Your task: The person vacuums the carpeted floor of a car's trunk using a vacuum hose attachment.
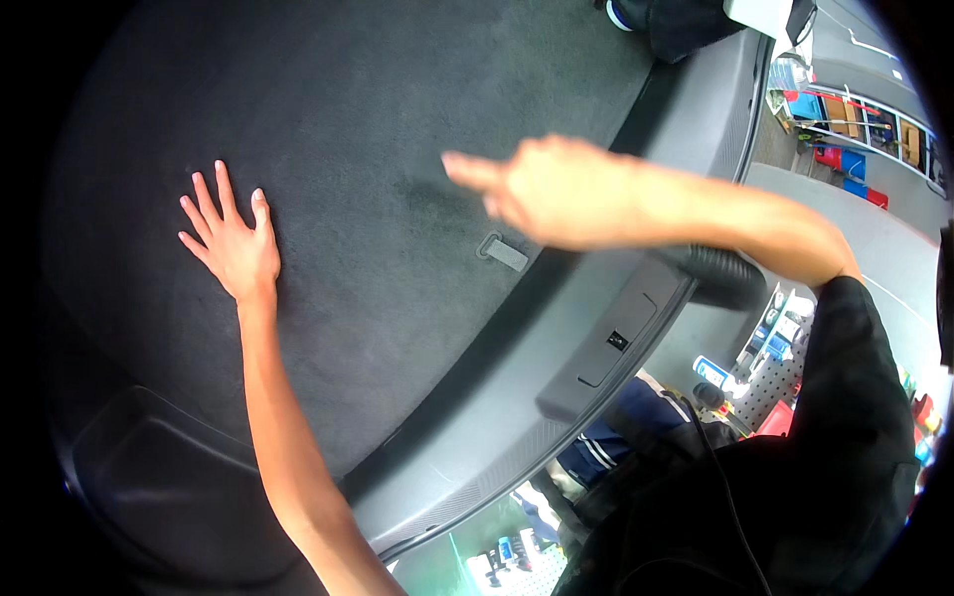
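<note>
My left hand [242, 257] rests palm down on the dark carpet [335, 313] of a car's cargo floor, its fingers spread and nothing in it. Over the same carpet, further right, is my right hand [559, 194], blurred by motion. Its index finger points left while the other fingers look curled. Whether anything is inside that curl is hidden. Below the right hand, a grey fabric pull strap [507, 255] lies in the carpet by a small loop. A black ribbed hose [723, 276] shows beneath my right forearm, crossing the sill; its far end is hidden.
The grey plastic sill trim [477, 447] with its latch [617, 340] edges the cargo floor. A black bag-like item [686, 30] sits at the top right. Outside are a pegboard [771, 380] with bottles, a shelf rack [879, 119] and a thin black cable [719, 477] along my body.
</note>
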Demonstrator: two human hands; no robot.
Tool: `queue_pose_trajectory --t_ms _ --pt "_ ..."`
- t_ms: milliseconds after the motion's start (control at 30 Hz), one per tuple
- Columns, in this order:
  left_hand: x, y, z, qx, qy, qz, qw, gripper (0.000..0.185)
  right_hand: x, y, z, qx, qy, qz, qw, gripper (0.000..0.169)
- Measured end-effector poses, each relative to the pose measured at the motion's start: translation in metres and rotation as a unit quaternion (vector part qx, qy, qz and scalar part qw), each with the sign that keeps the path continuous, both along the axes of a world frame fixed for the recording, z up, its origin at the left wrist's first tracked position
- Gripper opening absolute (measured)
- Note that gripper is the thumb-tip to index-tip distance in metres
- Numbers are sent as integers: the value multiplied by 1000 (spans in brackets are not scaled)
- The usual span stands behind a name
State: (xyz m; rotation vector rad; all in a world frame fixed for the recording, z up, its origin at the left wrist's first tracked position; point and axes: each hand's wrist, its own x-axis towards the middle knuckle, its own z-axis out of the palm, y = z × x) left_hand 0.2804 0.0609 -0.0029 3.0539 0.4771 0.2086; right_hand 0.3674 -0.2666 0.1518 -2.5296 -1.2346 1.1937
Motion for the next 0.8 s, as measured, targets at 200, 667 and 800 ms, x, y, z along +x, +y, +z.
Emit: queue_pose_trajectory --t_ms 200,667,800 --pt "10 -4 -2 -8 -17 -15 1000 58 72 43 -31 -60 -141 -83 985 46" --pt "6 9 1 0 -11 7 1000 59 66 156 -22 -66 -74 -37 994 46" --pt "5 7 -6 -16 -26 7 1000 59 19 120 -23 -34 5 89 995 50"
